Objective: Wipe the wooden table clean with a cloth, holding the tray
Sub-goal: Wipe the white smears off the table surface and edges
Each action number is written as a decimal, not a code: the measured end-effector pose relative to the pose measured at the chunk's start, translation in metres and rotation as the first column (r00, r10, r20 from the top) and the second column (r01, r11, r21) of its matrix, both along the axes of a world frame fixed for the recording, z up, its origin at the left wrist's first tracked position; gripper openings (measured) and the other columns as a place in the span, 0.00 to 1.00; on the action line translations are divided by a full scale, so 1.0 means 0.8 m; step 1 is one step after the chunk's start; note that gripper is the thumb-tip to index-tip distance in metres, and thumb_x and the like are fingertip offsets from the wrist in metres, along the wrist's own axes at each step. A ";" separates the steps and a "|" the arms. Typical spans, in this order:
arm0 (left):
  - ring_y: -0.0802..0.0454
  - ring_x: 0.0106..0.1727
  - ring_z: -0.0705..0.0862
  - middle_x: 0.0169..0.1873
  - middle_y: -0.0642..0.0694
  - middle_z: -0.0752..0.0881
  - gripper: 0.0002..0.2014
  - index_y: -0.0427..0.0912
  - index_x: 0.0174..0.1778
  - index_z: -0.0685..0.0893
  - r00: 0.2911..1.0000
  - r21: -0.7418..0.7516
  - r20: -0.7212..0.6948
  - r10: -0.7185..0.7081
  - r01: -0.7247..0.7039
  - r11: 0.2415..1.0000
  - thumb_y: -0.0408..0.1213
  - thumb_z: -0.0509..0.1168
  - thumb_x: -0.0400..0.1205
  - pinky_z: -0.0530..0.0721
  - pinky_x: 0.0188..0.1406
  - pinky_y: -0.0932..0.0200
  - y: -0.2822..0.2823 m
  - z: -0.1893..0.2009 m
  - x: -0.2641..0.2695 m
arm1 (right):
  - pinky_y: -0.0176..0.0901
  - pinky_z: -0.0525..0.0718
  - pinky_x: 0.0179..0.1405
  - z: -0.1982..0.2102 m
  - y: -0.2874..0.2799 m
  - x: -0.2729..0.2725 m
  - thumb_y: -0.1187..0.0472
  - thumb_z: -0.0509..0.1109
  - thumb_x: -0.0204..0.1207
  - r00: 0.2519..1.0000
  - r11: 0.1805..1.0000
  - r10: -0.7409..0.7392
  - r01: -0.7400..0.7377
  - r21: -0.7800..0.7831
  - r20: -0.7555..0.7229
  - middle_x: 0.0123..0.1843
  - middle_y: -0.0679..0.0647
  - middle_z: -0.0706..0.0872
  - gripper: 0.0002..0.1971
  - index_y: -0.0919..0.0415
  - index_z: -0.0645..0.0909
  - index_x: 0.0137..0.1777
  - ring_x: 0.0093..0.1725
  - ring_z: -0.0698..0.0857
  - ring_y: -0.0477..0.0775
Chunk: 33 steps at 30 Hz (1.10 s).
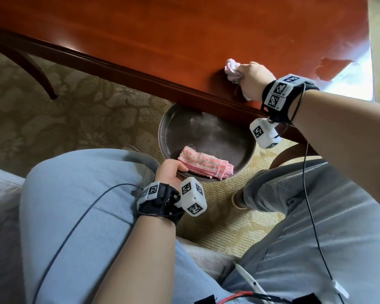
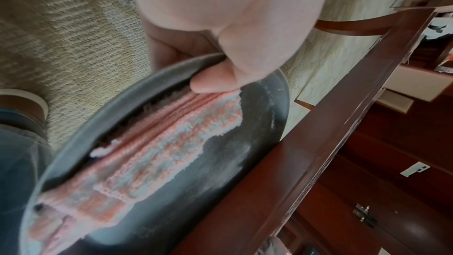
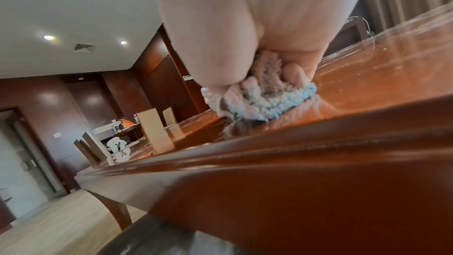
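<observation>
My right hand [image 1: 249,79] grips a bunched pale pink cloth [image 1: 232,69] and presses it on the red-brown wooden table [image 1: 162,36] close to its near edge. The right wrist view shows the cloth [image 3: 259,100] crumpled under the curled fingers [image 3: 294,73]. Below the table edge, my left hand [image 1: 170,171] holds the rim of a round dark metal tray [image 1: 184,126], thumb inside. A folded pink-and-white towel [image 1: 204,164] lies in the tray. In the left wrist view the thumb [image 2: 215,82] rests at the towel [image 2: 147,152] by the tray rim [image 2: 98,123].
A curved table leg [image 1: 31,69] stands at the left over patterned beige carpet [image 1: 86,119]. My knees in light trousers [image 1: 86,194] flank the tray. Bright glare marks the table's right end [image 1: 349,71]. Chairs [image 3: 157,129] stand along the table's far side.
</observation>
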State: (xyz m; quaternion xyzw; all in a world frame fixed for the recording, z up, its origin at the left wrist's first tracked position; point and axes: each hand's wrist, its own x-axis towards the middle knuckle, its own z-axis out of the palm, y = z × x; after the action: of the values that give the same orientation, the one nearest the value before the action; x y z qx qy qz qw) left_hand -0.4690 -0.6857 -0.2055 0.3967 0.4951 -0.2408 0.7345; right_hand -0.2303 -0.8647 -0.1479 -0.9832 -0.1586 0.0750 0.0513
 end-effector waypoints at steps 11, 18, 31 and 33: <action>0.45 0.28 0.73 0.36 0.43 0.71 0.11 0.39 0.50 0.68 0.994 0.141 0.011 -0.112 0.110 0.984 0.27 0.61 0.75 0.77 0.26 0.59 -0.001 0.013 -0.011 | 0.49 0.81 0.50 -0.008 0.007 -0.044 0.68 0.57 0.79 0.998 0.995 0.033 -0.037 0.097 0.050 0.48 0.56 0.74 0.10 0.52 0.68 0.41 0.45 0.75 0.58; 0.48 0.18 0.71 0.29 0.45 0.70 0.11 0.41 0.44 0.66 0.997 0.103 0.054 -0.055 0.049 0.993 0.26 0.60 0.72 0.75 0.18 0.61 -0.005 0.022 -0.020 | 0.47 0.68 0.44 -0.016 0.021 -0.107 0.71 0.57 0.81 0.976 0.941 0.181 -0.207 0.267 0.120 0.47 0.56 0.70 0.08 0.58 0.69 0.46 0.42 0.69 0.56; 0.48 0.20 0.76 0.31 0.43 0.74 0.09 0.38 0.45 0.70 0.996 0.160 0.074 -0.046 0.034 0.986 0.29 0.62 0.73 0.79 0.22 0.63 -0.009 0.025 -0.024 | 0.40 0.79 0.38 0.033 -0.019 -0.053 0.65 0.56 0.78 0.969 0.876 -0.246 0.211 0.435 0.025 0.36 0.52 0.87 0.13 0.56 0.83 0.45 0.37 0.85 0.52; 0.47 0.19 0.78 0.34 0.42 0.76 0.08 0.36 0.47 0.72 0.997 0.152 0.066 -0.038 0.028 0.988 0.29 0.62 0.74 0.79 0.19 0.63 -0.006 0.025 -0.018 | 0.40 0.76 0.39 0.030 -0.031 -0.031 0.66 0.56 0.77 0.950 0.891 -0.313 0.289 0.350 0.012 0.43 0.54 0.86 0.15 0.58 0.85 0.49 0.41 0.83 0.54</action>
State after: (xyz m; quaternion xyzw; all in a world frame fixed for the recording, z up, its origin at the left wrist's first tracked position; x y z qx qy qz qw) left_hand -0.4836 -0.6901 -0.1857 0.4672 0.4796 -0.2011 0.7150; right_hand -0.2549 -0.8897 -0.1240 -0.9736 -0.0165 0.0037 0.2276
